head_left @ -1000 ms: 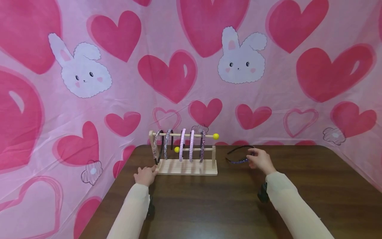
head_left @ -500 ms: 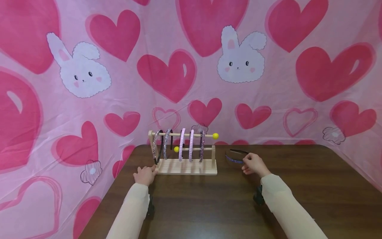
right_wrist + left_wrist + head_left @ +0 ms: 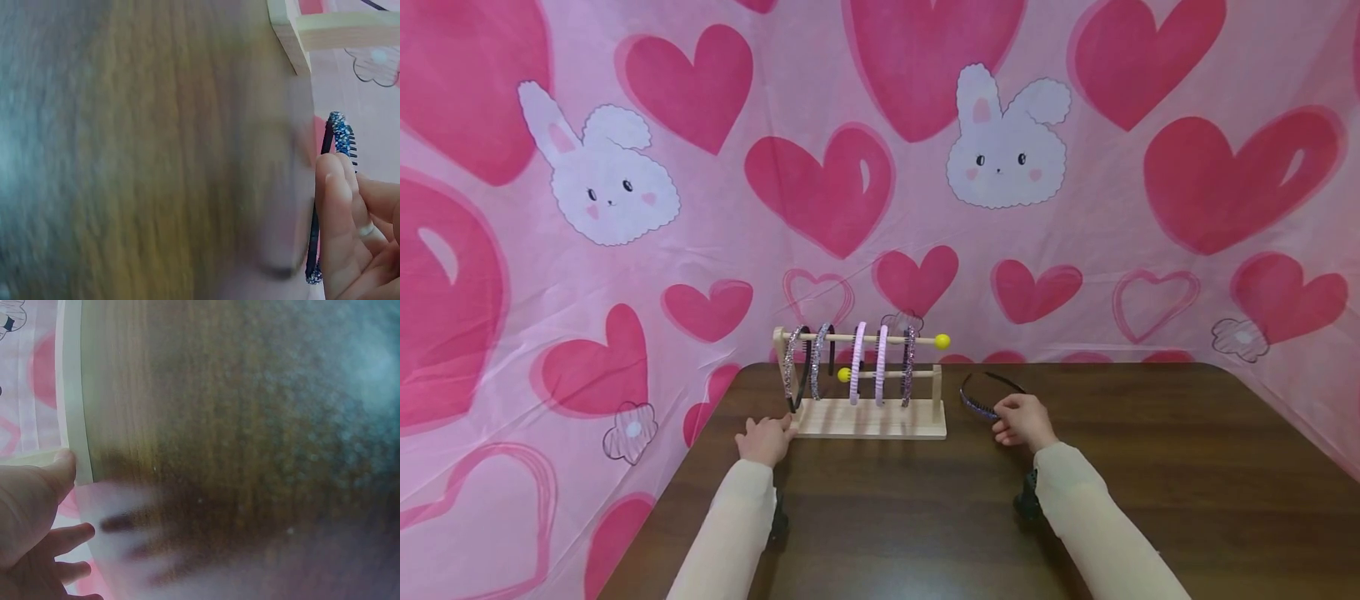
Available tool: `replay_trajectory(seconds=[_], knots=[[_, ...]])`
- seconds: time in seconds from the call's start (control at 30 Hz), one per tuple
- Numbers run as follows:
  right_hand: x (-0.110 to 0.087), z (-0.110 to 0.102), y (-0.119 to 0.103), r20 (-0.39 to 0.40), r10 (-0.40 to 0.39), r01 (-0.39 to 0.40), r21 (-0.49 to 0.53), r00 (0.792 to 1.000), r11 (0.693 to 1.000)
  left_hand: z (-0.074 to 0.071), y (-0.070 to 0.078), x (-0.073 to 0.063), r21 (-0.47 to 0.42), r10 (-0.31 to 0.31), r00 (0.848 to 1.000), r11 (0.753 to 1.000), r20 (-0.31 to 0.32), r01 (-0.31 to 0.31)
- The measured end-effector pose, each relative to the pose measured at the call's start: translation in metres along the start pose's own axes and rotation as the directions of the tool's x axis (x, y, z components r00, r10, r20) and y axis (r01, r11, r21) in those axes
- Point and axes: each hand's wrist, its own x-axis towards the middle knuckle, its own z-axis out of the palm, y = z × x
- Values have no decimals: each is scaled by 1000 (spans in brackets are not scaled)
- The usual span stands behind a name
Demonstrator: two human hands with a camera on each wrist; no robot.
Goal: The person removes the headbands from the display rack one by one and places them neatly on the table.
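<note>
A headband [image 3: 976, 406] with blue and purple glitter and small comb teeth is pinched between the thumb and fingers of my right hand [image 3: 1025, 419], to the right of a wooden rack. In the right wrist view the glittery headband [image 3: 343, 134] sticks out past the fingertips; part is covered by them. My left hand [image 3: 765, 441] rests at the left end of the rack's base [image 3: 869, 431]. The left wrist view has the thumb against the pale base [image 3: 74, 394], with the other fingers extended. Several headbands hang on the rack, including a ribbed lilac headband [image 3: 881, 367].
The rack's upper rod ends in a yellow ball [image 3: 942, 342] on the right. Its lower rod ends in another yellow ball [image 3: 844, 375] pointing left. The brown table [image 3: 910, 517] meets a pink heart-patterned cloth [image 3: 820, 192] behind.
My right hand has moved left and a little toward me with the headband, bringing it closer to the rack. The left hand stays at the base.
</note>
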Motion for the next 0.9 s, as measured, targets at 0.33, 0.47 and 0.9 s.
replay_trajectory(seconds=[0.33, 0.47, 0.9], knots=[[9, 10, 9, -17, 22, -23, -41, 1000, 999, 2, -1, 0, 0, 18, 1000, 1000, -21, -18], [10, 10, 12, -21, 14, -15, -54, 1000, 998, 2, 0, 0, 1, 15, 1000, 1000, -16, -15], [12, -4, -3, 26, -59, 61, -93, 998, 994, 3, -1, 2, 1, 12, 1000, 1000, -17, -12]])
